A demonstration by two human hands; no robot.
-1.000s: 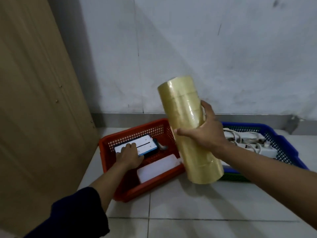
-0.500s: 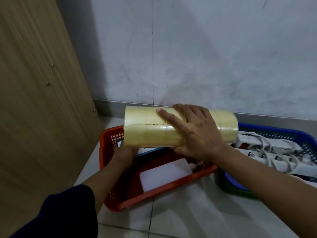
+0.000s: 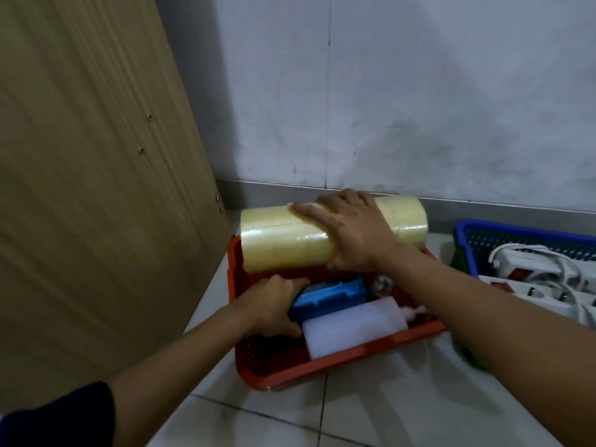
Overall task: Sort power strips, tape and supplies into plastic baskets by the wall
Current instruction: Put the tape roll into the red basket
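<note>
My right hand point(image 3: 353, 232) grips a long sleeve of clear packing tape rolls point(image 3: 277, 238), held level over the far edge of the red basket point(image 3: 338, 362). Whether the sleeve rests on the rim I cannot tell. Inside the basket, my left hand point(image 3: 274, 304) holds the left end of a blue box point(image 3: 332, 296), tilted on its edge. A white plastic block point(image 3: 351, 327) lies just in front of that box. To the right, a blue basket point(image 3: 516, 235) holds white power strips point(image 3: 529, 266) with tangled cords.
A wooden panel point(image 3: 90, 175) stands close on the left of the red basket. The grey wall point(image 3: 403, 98) rises right behind both baskets. Pale floor tiles point(image 3: 371, 411) lie in front. A green basket edge point(image 3: 458, 258) shows under the blue one.
The tape sleeve turned from upright to level and came down over the far side of the red basket. My left hand tipped the blue box up on its edge.
</note>
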